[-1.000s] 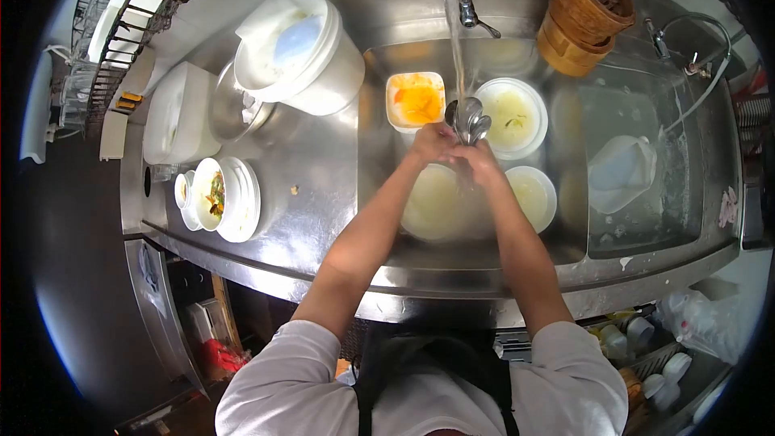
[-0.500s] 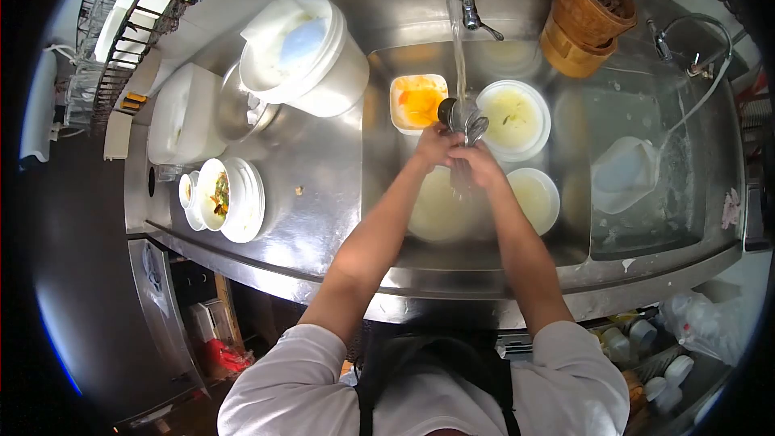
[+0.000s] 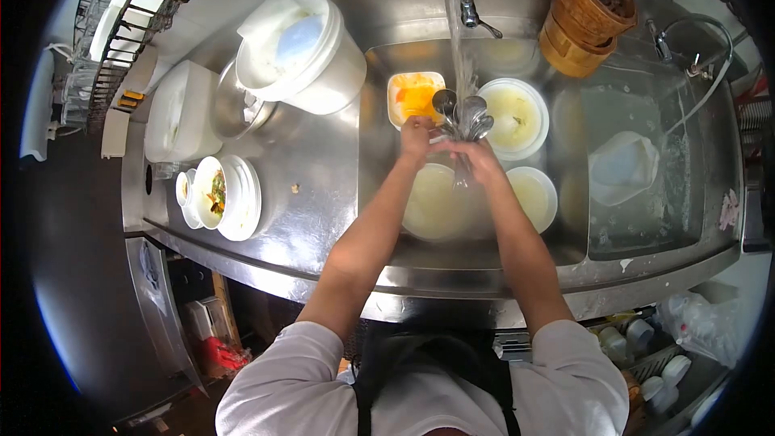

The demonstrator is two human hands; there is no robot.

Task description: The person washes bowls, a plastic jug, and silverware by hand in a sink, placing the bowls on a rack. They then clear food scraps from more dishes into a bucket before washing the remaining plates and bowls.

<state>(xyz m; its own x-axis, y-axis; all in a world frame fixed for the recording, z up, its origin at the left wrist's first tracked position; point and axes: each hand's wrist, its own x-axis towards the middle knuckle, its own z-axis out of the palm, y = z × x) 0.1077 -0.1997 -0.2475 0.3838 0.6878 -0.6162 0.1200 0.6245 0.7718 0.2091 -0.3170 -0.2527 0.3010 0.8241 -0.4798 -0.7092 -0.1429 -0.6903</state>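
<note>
Under the running tap, a bundle of metal spoons (image 3: 467,123) stands with its bowls upward in the water stream. My right hand (image 3: 478,157) is closed round the lower part of the bundle. My left hand (image 3: 416,136) is curled at the left side of the same spoons, its thumb reaching toward my right hand; spray and fingers partly hide its grip. Just beyond my left hand sits a square white container (image 3: 415,95) with orange residue. To the right is a white bowl (image 3: 513,118) with cloudy liquid. Two more round dishes of cloudy liquid, a large one (image 3: 433,206) and a smaller one (image 3: 533,199), lie nearer me.
Stacked bamboo steamers (image 3: 583,16) stand behind the sink's right side. A water-filled basin (image 3: 646,194) holds a pale floating container (image 3: 624,168). On the left counter are a white bucket (image 3: 323,64), a white tub (image 3: 179,113) and stacked bowls with food scraps (image 3: 230,194).
My left hand has shifted left and slightly up, away from my right hand. The spoon bowls have fanned apart, and more of them show beneath the stream.
</note>
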